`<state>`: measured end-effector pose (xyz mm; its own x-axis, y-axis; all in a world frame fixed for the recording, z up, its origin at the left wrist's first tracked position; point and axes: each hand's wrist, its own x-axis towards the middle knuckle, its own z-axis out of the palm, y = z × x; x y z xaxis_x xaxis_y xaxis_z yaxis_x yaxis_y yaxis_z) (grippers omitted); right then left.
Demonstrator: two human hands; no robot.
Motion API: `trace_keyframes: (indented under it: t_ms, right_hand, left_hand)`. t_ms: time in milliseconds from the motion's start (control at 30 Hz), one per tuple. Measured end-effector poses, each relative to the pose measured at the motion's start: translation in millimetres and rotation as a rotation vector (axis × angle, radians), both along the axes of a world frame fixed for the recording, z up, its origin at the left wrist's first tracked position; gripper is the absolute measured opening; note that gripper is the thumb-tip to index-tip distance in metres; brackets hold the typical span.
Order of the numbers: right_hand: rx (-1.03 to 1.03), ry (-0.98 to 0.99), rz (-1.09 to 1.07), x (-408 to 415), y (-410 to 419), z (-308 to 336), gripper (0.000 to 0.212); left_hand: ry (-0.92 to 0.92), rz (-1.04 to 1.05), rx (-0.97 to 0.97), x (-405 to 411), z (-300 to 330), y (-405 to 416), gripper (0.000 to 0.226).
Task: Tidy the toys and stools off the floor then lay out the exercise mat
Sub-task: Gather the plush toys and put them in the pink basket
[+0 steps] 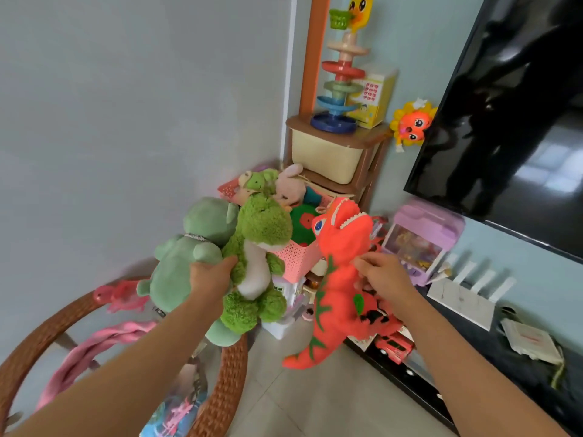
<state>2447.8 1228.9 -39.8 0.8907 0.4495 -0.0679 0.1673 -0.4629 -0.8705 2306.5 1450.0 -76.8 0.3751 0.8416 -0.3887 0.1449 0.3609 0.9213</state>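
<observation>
Head view: far right, the TV (511, 121) hangs above a dark cabinet (473, 357); near left sits a wicker chair (227, 373). In the far corner, the pink basket (293, 257) is heaped with toys. The left hand (209, 275) grips 2 plush toys together, a pale green bear (183, 257) and a fuzzy green dino (258, 247). The right hand (378, 275) pinches the orange dinosaur (337, 263) at its back. Best to lift all 3 over the heap and seat them low, so nothing slides off.
</observation>
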Motion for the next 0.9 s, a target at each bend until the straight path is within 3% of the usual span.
trace_keyframes:
  t_ms: [267, 367, 467, 700, 833, 900]
  right_hand:
    - [0.049, 0.002, 0.09, 127, 33, 10, 0.026]
    - [0.05, 0.037, 0.151, 185, 42, 3, 0.023]
    - [0.041, 0.075, 0.202, 242, 45, 0, 0.019]
    - [0.03, 0.181, 0.253, 333, 55, -11, 0.023]
    - [0.033, 0.207, 0.292, 358, 66, -18, 0.025]
    - [0.021, 0.206, 0.311, 365, 73, -22, 0.024]
  left_hand:
    - [-0.005, 0.058, 0.069, 111, 17, 18, 0.033]
    - [0.039, 0.119, 0.175, 162, 19, 18, 0.05]
    - [0.212, 0.168, 0.318, 211, 25, 10, 0.054]
    - [0.58, 0.291, 0.673, 274, 30, 15, 0.036]
    - [0.741, 0.219, 0.899, 289, 28, 44, 0.035]
    - [0.871, 0.085, 0.96, 297, 19, 60, 0.041]
